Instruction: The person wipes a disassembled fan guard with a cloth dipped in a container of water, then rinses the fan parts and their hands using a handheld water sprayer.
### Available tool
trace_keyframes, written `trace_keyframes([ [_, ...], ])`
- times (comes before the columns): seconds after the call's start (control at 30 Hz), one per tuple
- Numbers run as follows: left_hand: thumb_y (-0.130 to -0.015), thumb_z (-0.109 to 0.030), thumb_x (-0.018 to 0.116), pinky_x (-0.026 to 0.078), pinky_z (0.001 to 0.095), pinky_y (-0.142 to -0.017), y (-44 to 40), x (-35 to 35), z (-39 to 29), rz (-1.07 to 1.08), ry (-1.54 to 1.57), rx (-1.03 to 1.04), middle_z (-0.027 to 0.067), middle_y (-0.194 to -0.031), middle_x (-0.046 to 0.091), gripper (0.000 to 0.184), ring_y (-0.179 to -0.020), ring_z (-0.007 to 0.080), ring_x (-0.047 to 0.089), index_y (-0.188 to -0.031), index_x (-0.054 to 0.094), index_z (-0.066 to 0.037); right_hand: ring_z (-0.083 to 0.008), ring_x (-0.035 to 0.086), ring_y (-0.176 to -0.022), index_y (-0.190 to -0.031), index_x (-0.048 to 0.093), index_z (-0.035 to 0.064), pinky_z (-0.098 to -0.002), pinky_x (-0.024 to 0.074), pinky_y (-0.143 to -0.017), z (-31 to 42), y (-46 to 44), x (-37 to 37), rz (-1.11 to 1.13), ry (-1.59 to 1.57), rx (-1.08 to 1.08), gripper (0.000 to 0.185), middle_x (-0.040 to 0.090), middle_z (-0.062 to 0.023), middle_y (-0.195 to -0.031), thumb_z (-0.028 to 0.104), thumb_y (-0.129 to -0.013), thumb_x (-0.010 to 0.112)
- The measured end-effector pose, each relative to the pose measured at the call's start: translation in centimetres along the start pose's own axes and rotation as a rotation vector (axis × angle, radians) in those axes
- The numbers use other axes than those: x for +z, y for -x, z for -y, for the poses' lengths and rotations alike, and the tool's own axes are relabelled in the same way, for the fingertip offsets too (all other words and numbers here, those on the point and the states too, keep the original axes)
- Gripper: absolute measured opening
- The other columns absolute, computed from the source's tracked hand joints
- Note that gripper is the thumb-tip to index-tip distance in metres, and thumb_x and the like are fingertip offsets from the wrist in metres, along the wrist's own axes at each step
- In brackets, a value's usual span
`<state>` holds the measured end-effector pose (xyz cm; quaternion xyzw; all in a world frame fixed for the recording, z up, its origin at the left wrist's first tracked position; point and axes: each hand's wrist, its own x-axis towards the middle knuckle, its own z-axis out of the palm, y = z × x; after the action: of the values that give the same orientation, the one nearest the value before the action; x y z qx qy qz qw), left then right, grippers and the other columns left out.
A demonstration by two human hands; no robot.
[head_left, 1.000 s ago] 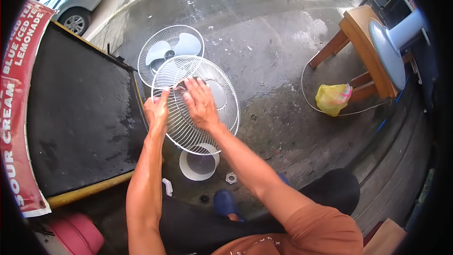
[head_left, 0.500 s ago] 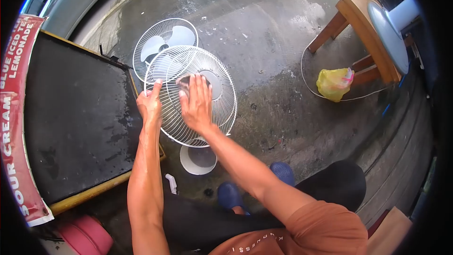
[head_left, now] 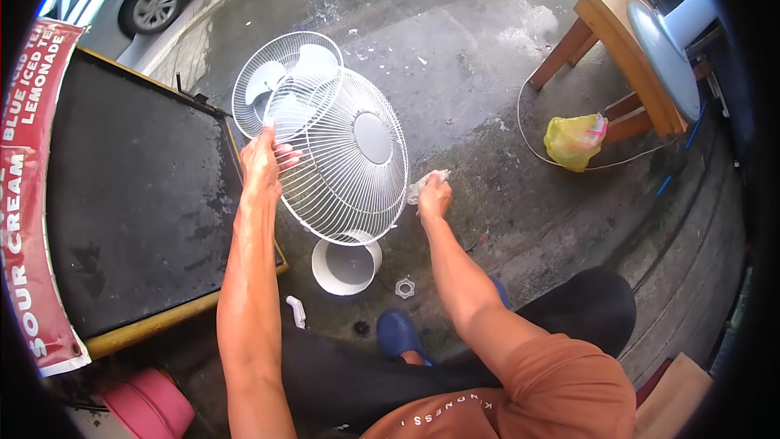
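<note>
A white wire fan grille (head_left: 374, 138) with a round grey centre is held up at a tilt in front of me. My left hand (head_left: 262, 166) grips its left rim, some fingers showing behind the wires. Just off the right rim, my right hand (head_left: 436, 197) is closed around a crumpled, greyish cloth (head_left: 417, 190). Beyond the grille, on the wet ground, lies another wire guard with white fan blades (head_left: 317, 57), partly covered from view. A white tub (head_left: 345, 270) stands below the grille's lower edge, with a small ring-shaped nut (head_left: 405, 288) beside it.
A black board with a wooden frame (head_left: 146, 195) and a red banner (head_left: 28, 195) fill the left. Near my feet are a small white plastic piece (head_left: 296, 311) and a pink basin (head_left: 150, 405). At right, a wooden stool (head_left: 605, 24) carries a fan base (head_left: 662, 57); a yellow bag (head_left: 574, 145) and cord lie below.
My right hand, with the cloth, has moved from the grille's face to the right, beyond its rim. The grille has tilted slightly. The ring nut and a car wheel have come into view.
</note>
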<state>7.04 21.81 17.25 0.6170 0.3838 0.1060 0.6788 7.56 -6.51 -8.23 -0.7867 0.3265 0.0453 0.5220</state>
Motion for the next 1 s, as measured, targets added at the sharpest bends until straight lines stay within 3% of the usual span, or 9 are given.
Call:
trace_keyframes([
  [0.17, -0.103, -0.043, 0.056, 0.057, 0.0368, -0.049, 0.0, 3.3, -2.0, -0.013, 0.033, 0.149, 0.0154, -0.076, 0.062, 0.044, -0.058, 0.0301, 0.069, -0.091, 0.051, -0.001, -0.0212, 0.066, -0.071, -0.092, 0.068, 0.0022, -0.0379, 0.0526, -0.064, 5.1, -4.8, -1.8, 0.057, -0.677, 0.097, 0.026, 0.069, -0.0081, -0.084, 0.028, -0.095, 0.069],
  [0.3, -0.101, -0.051, 0.058, 0.06, 0.039, -0.069, -2.2, 4.7, 0.3, 0.003, 0.347, 0.132, 0.015, -0.082, 0.062, 0.047, -0.078, 0.0316, 0.07, -0.086, 0.048, -0.007, -0.0181, 0.065, -0.065, -0.099, 0.066, 0.0074, -0.0344, 0.0511, -0.055, 8.8, -6.9, -3.5, 0.078, -0.9, 0.073, 0.018, 0.068, -0.0046, -0.086, 0.021, -0.089, 0.074],
  [0.4, -0.09, -0.001, 0.048, 0.063, 0.0444, -0.086, -1.6, 7.4, 3.6, 0.153, 0.515, -0.073, 0.0191, -0.094, 0.063, 0.006, -0.093, 0.0357, 0.071, -0.092, 0.052, -0.005, -0.0209, 0.068, -0.067, -0.104, 0.067, 0.0062, -0.0351, 0.0507, -0.05, 9.2, -8.3, -4.5, -0.035, -0.932, 0.094, 0.023, 0.07, -0.0061, -0.09, 0.02, -0.086, 0.073],
  [0.5, -0.107, -0.017, 0.044, 0.064, 0.0474, -0.084, -1.4, 10.2, 8.6, 0.096, 0.529, -0.219, 0.0216, -0.097, 0.06, 0.024, -0.089, 0.0389, 0.07, -0.09, 0.048, 0.0, -0.0222, 0.07, -0.07, -0.107, 0.067, 0.0042, -0.034, 0.0507, -0.049, 10.4, -7.5, -6.1, -0.1, -0.971, 0.207, 0.027, 0.071, -0.0084, -0.094, 0.019, -0.086, 0.072],
  [0.67, -0.104, -0.028, 0.052, 0.062, 0.0459, -0.079, -0.5, 10.5, 13.0, 0.049, 0.364, -0.372, 0.0184, -0.095, 0.061, 0.028, -0.085, 0.0342, 0.067, -0.105, 0.044, -0.001, -0.0247, 0.071, -0.087, -0.116, 0.063, -0.0042, -0.0388, 0.0584, -0.068, 11.9, -6.8, -6.5, -0.297, -0.898, 0.101, 0.03, 0.069, -0.0123, -0.108, 0.01, -0.089, 0.063],
  [0.77, -0.101, -0.032, 0.057, 0.06, 0.0479, -0.082, 0.4, 9.7, 15.1, 0.121, 0.095, -0.554, 0.0192, -0.103, 0.06, 0.04, -0.091, 0.0327, 0.064, -0.12, 0.045, 0.002, -0.0242, 0.07, -0.096, -0.114, 0.063, -0.0045, -0.0363, 0.056, -0.08, 12.1, -6.4, -6.1, -0.2, -0.682, -0.332, 0.028, 0.068, -0.0115, -0.11, 0.009, -0.089, 0.062],
  [0.83, -0.099, -0.041, 0.061, 0.056, 0.0502, -0.091, 1.5, 9.7, 16.6, 0.29, -0.087, -0.622, 0.0244, -0.126, 0.05, 0.069, -0.105, 0.0389, 0.058, -0.151, 0.033, -0.005, -0.0242, 0.067, -0.098, -0.113, 0.062, -0.0036, -0.0337, 0.0503, -0.091, 12.0, -6.8, -5.3, -0.133, -0.551, -0.57, 0.024, 0.068, -0.0114, -0.109, 0.005, -0.09, 0.057],
  [0.9, -0.098, -0.041, 0.061, 0.055, 0.0521, -0.094, 2.0, 10.1, 18.3, 0.371, -0.128, -0.704, 0.0262, -0.131, 0.05, 0.068, -0.111, 0.0431, 0.058, -0.149, 0.036, -0.004, -0.0257, 0.067, -0.091, -0.108, 0.06, -0.001, -0.0346, 0.0495, -0.09, 12.3, -6.6, -4.3, -0.234, -0.298, -0.886, 0.017, 0.068, -0.0118, -0.101, 0.002, -0.092, 0.055],
  [1.0, -0.098, -0.044, 0.061, 0.053, 0.0563, -0.097, 3.3, 10.1, 16.3, 0.463, -0.379, -0.795, 0.0281, -0.138, 0.047, 0.07, -0.12, 0.0459, 0.055, -0.148, 0.036, -0.001, -0.0302, 0.068, -0.102, -0.123, 0.061, 0.0022, -0.0383, 0.0489, -0.094, 14.5, -2.4, -4.2, 0.02, -0.364, -0.656, 0.029, 0.07, -0.0146, -0.109, 0.007, -0.095, 0.058],
])
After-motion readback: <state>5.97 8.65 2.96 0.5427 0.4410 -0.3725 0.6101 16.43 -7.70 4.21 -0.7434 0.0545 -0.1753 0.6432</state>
